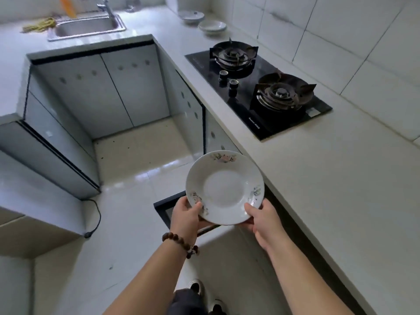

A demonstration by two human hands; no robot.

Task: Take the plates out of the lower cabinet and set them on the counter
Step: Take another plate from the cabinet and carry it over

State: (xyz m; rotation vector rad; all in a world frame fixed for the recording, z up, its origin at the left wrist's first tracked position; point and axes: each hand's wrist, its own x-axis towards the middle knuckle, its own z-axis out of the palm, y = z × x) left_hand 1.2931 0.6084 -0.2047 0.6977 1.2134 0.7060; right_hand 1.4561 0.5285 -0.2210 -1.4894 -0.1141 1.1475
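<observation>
Just left of the worktop (341,189) edge, a flowered plate (223,187) is held level, face up, round, so with no long axis. Left hand (185,214) closes on its near-left rim, thumb on top; right hand (261,215) closes on the near-right rim likewise. Beyond the plate, a black hob (256,92) sits in the worktop, with two stacked dishes (202,20) farther back.

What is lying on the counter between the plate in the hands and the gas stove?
Nothing: in the head view the counter is bare between the held plate and the gas stove.
</observation>
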